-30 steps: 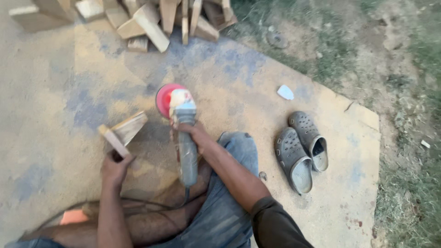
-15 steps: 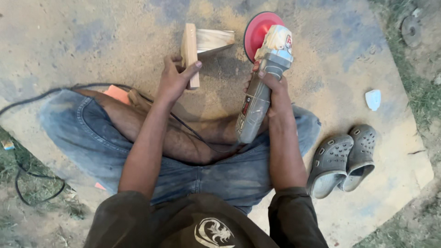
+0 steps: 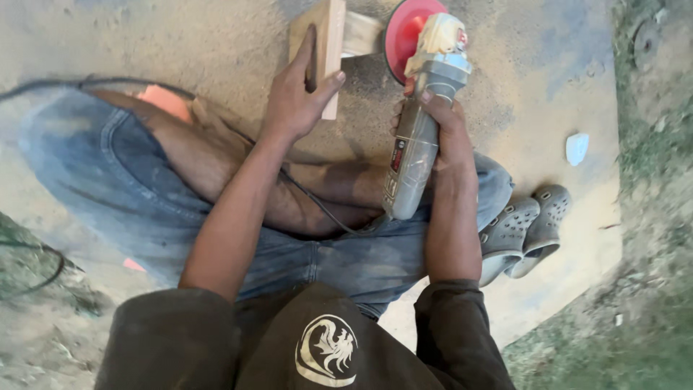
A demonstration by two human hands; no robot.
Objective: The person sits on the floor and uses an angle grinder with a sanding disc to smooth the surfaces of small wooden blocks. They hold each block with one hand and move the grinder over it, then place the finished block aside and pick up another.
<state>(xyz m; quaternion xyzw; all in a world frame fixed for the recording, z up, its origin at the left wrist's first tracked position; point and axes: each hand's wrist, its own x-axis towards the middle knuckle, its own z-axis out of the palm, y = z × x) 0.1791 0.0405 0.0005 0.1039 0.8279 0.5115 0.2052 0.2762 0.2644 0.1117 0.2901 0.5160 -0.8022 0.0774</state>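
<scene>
Closest to the camera, a dark shirt with a pale round emblem (image 3: pixel 328 350), and both forearms reaching out over crossed legs in dusty blue jeans (image 3: pixel 108 180). A black power cord (image 3: pixel 317 209) runs across the lap toward the tool. Off beside the right arm, a pair of grey perforated clogs (image 3: pixel 523 227) sits on the sandy ground (image 3: pixel 144 36), touching each other. Moving out: the right hand (image 3: pixel 440 130) is wrapped tight round the grey body of an angle grinder (image 3: pixel 415 144), tool pointing away from the body, its red sanding disc (image 3: pixel 404 32) standing on edge at the far end. The left hand (image 3: pixel 296 97) is clamped on a pale wooden block piece (image 3: pixel 328 43), thumb on one side, fingers laid along the face, holding it upright on the ground. The disc sits just beside the wood, right by its side piece; whether it touches I can't tell. Farther right, a small white scrap (image 3: pixel 577 148) lies on the dirt, with grass (image 3: pixel 650 180) along the edge.
</scene>
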